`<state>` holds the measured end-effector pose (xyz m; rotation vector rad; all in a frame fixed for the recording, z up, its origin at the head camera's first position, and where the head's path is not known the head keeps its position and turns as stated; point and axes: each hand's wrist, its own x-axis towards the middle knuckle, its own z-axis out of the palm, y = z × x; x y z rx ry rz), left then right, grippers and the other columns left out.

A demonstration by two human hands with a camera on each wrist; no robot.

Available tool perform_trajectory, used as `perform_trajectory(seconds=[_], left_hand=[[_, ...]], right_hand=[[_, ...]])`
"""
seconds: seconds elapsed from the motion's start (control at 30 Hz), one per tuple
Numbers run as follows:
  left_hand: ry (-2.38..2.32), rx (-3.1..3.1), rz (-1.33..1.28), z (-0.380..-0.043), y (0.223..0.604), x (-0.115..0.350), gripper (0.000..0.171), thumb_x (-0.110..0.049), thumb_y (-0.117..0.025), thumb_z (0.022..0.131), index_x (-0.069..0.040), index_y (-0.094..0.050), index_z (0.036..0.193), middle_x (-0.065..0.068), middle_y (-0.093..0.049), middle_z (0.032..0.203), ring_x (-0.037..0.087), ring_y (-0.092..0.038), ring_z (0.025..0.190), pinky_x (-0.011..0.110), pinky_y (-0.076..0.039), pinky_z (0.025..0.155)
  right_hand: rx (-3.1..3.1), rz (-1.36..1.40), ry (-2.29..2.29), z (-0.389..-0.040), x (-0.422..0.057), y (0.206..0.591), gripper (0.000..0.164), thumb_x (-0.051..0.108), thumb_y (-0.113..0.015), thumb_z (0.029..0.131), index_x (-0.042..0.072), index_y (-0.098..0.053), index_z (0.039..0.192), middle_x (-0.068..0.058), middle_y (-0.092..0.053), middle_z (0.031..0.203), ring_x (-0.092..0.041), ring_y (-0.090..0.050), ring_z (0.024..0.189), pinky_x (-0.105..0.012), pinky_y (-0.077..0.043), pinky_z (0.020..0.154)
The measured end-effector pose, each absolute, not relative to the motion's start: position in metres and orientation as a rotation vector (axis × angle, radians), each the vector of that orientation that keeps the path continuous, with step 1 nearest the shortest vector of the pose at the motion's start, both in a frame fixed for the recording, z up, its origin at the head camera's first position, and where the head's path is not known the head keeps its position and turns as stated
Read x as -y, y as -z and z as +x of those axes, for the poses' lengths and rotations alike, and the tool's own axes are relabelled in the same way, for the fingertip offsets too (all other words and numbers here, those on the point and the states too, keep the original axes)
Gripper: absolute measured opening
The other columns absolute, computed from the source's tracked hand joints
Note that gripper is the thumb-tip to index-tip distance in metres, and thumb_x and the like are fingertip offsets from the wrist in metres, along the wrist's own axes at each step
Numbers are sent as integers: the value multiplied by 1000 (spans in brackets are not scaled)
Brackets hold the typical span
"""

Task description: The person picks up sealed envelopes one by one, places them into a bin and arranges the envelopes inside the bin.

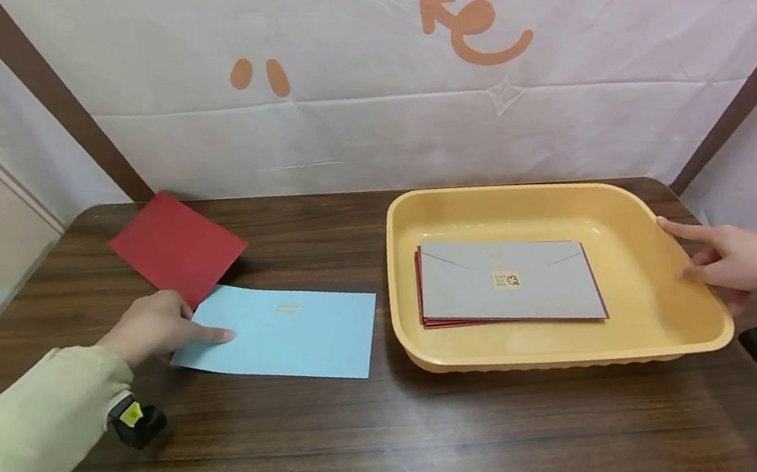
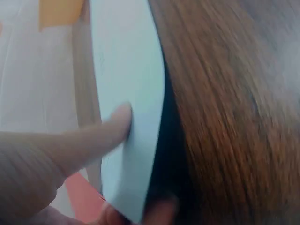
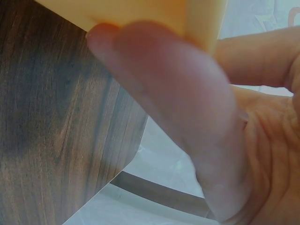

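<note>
My left hand (image 1: 161, 327) pinches the left end of a light blue envelope (image 1: 305, 330), thumb on top and fingers beneath. In the left wrist view the blue envelope (image 2: 129, 65) is bowed, with a dark shadow between it and the table. Just beyond that hand, a red envelope (image 1: 176, 247) lies at an angle, its near corner by my fingers. At the right, my right hand (image 1: 738, 257) holds the side wall of a yellow tray (image 1: 668, 312), thumb inside and other fingers outside. Inside the tray, a grey envelope (image 1: 546, 287) with a gold sticker tops a stack of red-edged envelopes.
The dark wooden table (image 1: 290, 448) carries everything. Behind it hangs a pale printed cloth (image 1: 200, 147), close to the table's back edge. Black wrist cameras sit below both sleeves.
</note>
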<state>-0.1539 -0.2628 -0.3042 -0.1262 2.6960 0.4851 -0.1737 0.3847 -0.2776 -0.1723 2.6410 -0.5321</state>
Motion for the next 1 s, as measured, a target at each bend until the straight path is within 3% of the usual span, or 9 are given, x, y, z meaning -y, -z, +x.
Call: perform_trajectory(seconds=[0.1, 0.27, 0.33, 0.5, 0.63, 0.83, 1.0], left_hand=[[-519, -2728, -99, -157, 305, 263, 52, -48, -77, 74, -8, -46, 67, 1, -36, 63, 17, -41, 59, 28, -35, 53], [-547, -2753, -73, -157, 303, 260, 61, -42, -78, 76, 9, -53, 98, 17, -53, 87, 28, -50, 80, 30, -43, 59], [-604, -2726, -51, -156, 302, 258, 56, -39, -75, 80, 8, -52, 99, 15, -51, 83, 26, -51, 73, 31, -44, 57], [-840, -2589, 16, -153, 295, 252, 30, -24, -58, 95, 6, -51, 95, 9, -50, 78, 16, -53, 67, 32, -52, 57], [-931, -2529, 36, -151, 288, 247, 38, -16, -42, 100, 17, -44, 120, 23, -54, 100, 22, -58, 81, 35, -55, 64], [-990, -2531, -19, -149, 280, 243, 54, -17, -27, 102, 22, -17, 138, 35, -33, 127, 43, -39, 109, 47, -46, 85], [-1072, -2571, -77, -150, 273, 241, 54, -15, -20, 99, 22, -17, 137, 37, -28, 131, 45, -31, 114, 57, -34, 95]], right_hand=[[-2645, -161, 530, -173, -385, 278, 81, 13, -57, 95, -2, 1, 150, -2, -65, 73, -23, -60, 46, -35, -54, 46], [-2634, -139, 562, -173, -385, 281, 83, 13, -57, 94, 0, 2, 151, -4, -68, 78, -24, -62, 48, -36, -54, 47], [-2627, -135, 574, -174, -386, 281, 83, 12, -57, 94, 1, 2, 151, -5, -68, 80, -25, -63, 49, -37, -54, 47], [-2622, -144, 576, -175, -386, 280, 83, 11, -57, 95, 1, 3, 150, -5, -69, 80, -25, -64, 51, -36, -54, 47], [-2624, -150, 566, -174, -385, 279, 82, 12, -57, 95, 0, 3, 150, -3, -68, 76, -24, -63, 49, -36, -54, 47], [-2641, -169, 549, -174, -383, 277, 81, 12, -57, 95, -2, 2, 150, -3, -68, 76, -23, -60, 45, -35, -53, 45], [-2644, -178, 549, -174, -383, 277, 81, 12, -57, 95, -3, 2, 150, -4, -69, 78, -23, -60, 45, -35, -53, 45]])
